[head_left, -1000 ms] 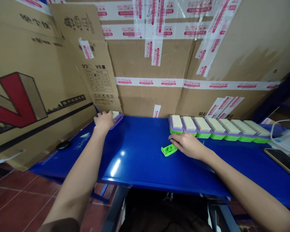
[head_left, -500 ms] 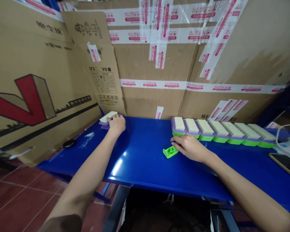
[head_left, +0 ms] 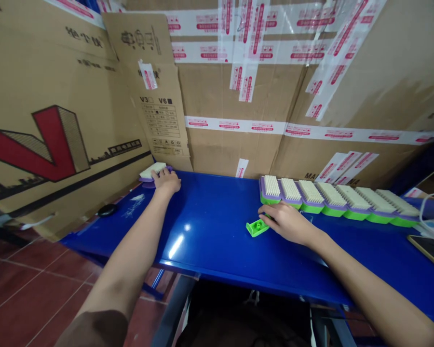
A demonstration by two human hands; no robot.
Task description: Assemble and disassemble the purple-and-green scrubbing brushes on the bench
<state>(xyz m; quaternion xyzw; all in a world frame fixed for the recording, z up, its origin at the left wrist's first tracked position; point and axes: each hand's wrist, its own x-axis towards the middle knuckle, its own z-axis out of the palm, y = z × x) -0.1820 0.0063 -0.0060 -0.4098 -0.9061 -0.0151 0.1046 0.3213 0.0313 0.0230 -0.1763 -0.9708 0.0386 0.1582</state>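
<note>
Blue, glossy tabletop (head_left: 210, 250) under inspection, head view; positions are given from the row of seven scrub brushes (head_left: 332, 193). The units in the row stand side by side, cream bristles up, with purple upper bodies and green bases.

Right hand (head_left: 285, 224): located just in front of the row's left end. Fingers bent and close together, over the right end of a green plastic part (head_left: 256, 228) whose hollow side faces up. Contact noted; whether the part is firmly pinched cannot be told, as the hand conceals that end. The hand also hides some of the green bases behind it.

Left hand (head_left: 167, 181): well apart from the row, to its left. Fingers parted, over the right end of a single purple brush (head_left: 152, 169), also bristles up; the hand covers part of it, and whether the fingers grip cannot be told.

Surroundings: a taped cardboard panel (head_left: 235, 149) closes off the space behind the row. Far to the row's left, a second cardboard panel (head_left: 21, 62), printed with a red V, rises beside the single brush; a black round object (head_left: 107, 210) lies nearer the person. At the row's right end are a white cable (head_left: 424, 206) and, in front, a dark-screened phone (head_left: 429, 253).
</note>
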